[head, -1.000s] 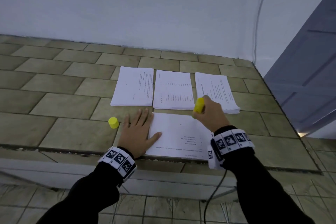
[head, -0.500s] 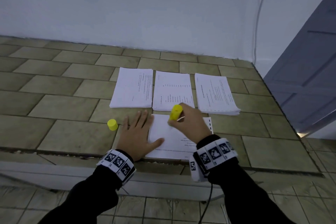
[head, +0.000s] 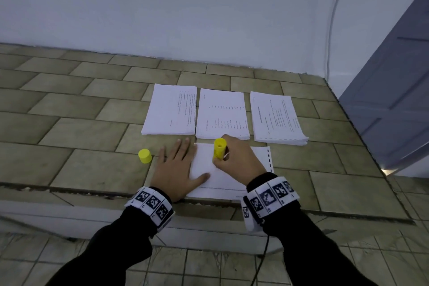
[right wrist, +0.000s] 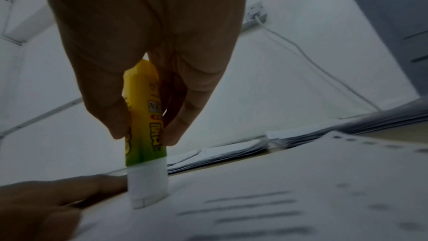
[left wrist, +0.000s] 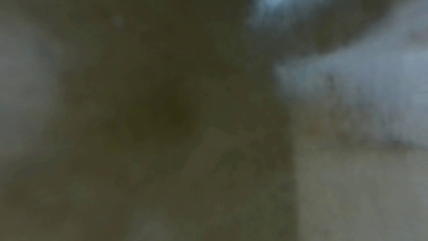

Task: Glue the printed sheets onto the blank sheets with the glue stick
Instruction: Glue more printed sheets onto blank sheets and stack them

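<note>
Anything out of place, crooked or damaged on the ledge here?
Nothing stands out. The three paper stacks lie in a row, roughly squared up. The yellow cap stands apart, left of the left hand, which lies flat on the sheet. The right hand grips the glue stick, tip on the paper.

No legible text: print on sheets (head: 221, 116) and glue stick (right wrist: 145, 125) label too blurred.

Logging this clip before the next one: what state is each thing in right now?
Yellow glue stick: uncapped, upright, tip on the sheet.
Yellow round cap: off, standing on the tiles.
White printed sheet: flat, print up.
Three white paper stacks: lying side by side.
Left hand: flat, pressing the sheet's edge.
Right hand: grips the stick.
</note>
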`<state>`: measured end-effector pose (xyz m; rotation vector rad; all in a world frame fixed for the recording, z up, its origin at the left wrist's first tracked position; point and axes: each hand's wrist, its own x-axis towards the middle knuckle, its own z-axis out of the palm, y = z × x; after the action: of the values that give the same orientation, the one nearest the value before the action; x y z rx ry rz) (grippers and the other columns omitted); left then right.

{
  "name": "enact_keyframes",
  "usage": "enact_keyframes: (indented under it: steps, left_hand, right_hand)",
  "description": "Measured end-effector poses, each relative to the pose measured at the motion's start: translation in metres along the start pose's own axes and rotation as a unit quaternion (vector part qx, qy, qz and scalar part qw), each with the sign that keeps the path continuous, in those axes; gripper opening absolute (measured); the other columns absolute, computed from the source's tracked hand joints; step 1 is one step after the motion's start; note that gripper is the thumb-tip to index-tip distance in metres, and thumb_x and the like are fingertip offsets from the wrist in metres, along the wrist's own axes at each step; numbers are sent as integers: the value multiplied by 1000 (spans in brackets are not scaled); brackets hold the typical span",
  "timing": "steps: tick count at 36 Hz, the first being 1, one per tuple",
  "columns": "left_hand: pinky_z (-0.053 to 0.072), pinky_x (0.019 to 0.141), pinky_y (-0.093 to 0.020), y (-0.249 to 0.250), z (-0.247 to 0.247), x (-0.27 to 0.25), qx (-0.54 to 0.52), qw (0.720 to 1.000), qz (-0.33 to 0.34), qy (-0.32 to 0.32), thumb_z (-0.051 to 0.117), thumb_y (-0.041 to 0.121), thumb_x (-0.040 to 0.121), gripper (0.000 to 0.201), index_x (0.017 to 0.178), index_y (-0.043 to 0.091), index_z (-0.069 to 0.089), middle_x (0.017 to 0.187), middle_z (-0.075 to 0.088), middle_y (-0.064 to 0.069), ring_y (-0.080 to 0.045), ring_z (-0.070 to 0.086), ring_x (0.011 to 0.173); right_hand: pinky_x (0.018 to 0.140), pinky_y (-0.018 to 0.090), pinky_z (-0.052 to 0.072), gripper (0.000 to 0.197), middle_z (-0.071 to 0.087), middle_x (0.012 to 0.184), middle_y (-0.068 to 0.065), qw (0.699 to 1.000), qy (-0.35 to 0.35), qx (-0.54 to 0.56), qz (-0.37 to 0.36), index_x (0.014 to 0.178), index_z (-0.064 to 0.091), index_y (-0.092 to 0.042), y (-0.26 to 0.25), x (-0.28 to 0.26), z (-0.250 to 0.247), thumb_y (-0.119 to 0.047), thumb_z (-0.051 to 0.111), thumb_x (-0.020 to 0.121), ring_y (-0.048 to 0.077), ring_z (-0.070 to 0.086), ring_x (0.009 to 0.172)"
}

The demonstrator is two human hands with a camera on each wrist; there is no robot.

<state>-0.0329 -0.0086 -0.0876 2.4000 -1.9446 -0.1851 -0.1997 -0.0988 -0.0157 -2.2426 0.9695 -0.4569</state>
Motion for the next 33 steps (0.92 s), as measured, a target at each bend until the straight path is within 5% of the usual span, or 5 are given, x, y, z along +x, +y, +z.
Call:
enact_keyframes:
  steps: [6,18,20,28,33]
  left_hand:
    - [-4,120,-53,0,0,-1,1,1000,3,10,0,82,73,105,157,20,7,165,-2,-1,-20,-4,151]
    - [0,119,-52,-2,5,1,-19,999,14,25,-12,51,83,83,157,21,12,165,4,0,-20,1,151]
    - [0,119,-52,-4,5,1,-17,999,17,22,-12,47,83,82,157,21,12,165,3,0,-20,1,151]
    - [4,118,-55,-4,4,2,-31,999,23,25,-6,47,86,79,156,20,18,164,9,-1,-23,6,151]
    - [12,114,-62,-7,5,1,-32,998,46,9,10,52,86,80,154,14,25,162,16,-8,-32,14,150]
  right_hand:
    - [62,44,52,19,58,71,13,996,84,-17,15,75,50,-7,39,-23,-34,-15,61,89,29,59,66]
    - [61,28,49,16,60,69,8,990,133,-15,46,75,54,-6,64,-45,-58,-7,69,80,21,58,66]
    - [63,23,52,16,61,71,6,992,121,19,12,75,55,-6,52,-44,-48,-6,70,80,16,59,66]
    - [72,46,52,15,60,80,7,993,-50,61,-88,78,57,-7,-9,-33,7,-14,70,80,22,60,74]
    - [74,43,51,21,59,87,5,990,-76,22,-113,84,49,-18,-24,-29,24,-18,70,82,20,56,77]
